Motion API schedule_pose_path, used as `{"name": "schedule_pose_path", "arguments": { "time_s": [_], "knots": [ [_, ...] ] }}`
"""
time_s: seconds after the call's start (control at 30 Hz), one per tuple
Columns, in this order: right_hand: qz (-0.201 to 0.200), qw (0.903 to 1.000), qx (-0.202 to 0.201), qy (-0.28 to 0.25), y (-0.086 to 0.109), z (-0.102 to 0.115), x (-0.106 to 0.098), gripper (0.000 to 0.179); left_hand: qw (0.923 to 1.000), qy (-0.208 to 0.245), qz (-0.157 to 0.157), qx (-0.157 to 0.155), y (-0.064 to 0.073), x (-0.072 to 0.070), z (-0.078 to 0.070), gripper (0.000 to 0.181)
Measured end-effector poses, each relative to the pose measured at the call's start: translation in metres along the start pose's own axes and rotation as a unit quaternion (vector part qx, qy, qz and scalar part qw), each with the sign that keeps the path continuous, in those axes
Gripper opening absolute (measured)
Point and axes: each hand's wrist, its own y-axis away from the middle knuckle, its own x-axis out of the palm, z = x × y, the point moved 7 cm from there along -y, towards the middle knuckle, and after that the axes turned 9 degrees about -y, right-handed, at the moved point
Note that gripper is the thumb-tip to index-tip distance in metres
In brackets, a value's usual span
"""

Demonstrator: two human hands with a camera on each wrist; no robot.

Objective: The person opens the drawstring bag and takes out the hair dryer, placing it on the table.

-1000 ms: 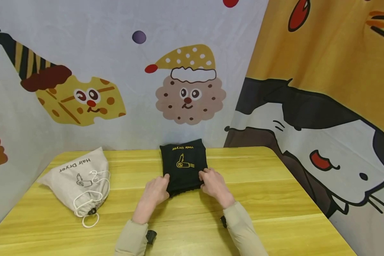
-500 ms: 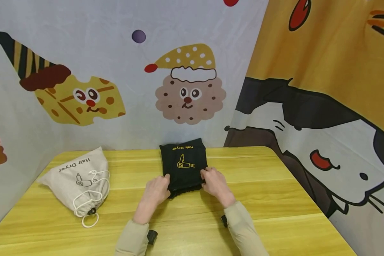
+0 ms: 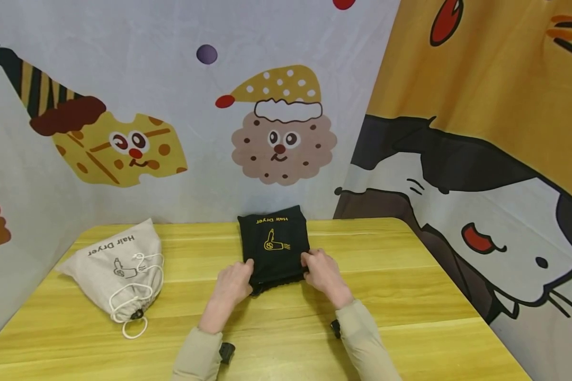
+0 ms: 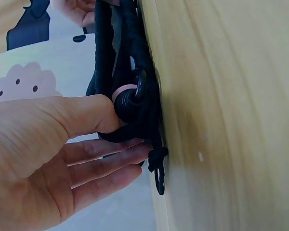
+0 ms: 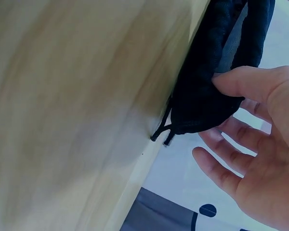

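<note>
Holding a black "Hair Dryer" drawstring bag (image 3: pixel 275 259) by its mouth corners

The bag lies on the wood-grain table (image 3: pixel 286 338) near the far edge, its mouth facing six o'clock and its yellow lettering at twelve, upside down in the head view. At seven o'clock the person's left hand (image 3: pixel 233 283) pinches one corner, thumb at the opening; at five the right hand (image 3: pixel 322 271) pinches the other between thumb and fingers. In the left wrist view, a black ribbed piece (image 4: pixel 126 107) with a pinkish band (image 4: pixel 124 90) sits in the mouth just beside the left thumb, and a knotted cord (image 4: pixel 158 156) shows by that corner. Cord ends (image 5: pixel 169 137) stick out near the right hand. At nine o'clock, well apart, rests a beige "Hair Dryer" bag (image 3: pixel 107 267) with a white drawstring (image 3: pixel 133 284) and dark toggle (image 3: pixel 137 314)
</note>
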Motion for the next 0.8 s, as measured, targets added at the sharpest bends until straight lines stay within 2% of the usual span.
{"name": "schedule_pose_path", "arguments": {
  "time_s": [0.4, 0.63, 0.8],
  "knots": [
    [0.016, 0.9998, 0.011, -0.011, 0.0015, -0.0036, 0.0003, 0.016, 0.9998, -0.010, 0.014, -0.003, -0.0010, 0.0029, 0.0018, 0.032],
    [0.016, 0.9997, 0.005, -0.019, 0.0018, -0.0039, 0.0001, 0.021, 0.9999, -0.009, 0.010, -0.004, -0.0005, 0.0011, 0.0023, 0.035],
    [0.015, 0.9997, -0.001, -0.021, 0.0021, -0.0043, 0.0002, 0.023, 0.9997, -0.006, 0.022, -0.006, 0.0001, 0.0011, 0.0021, 0.034]
  ]
}}
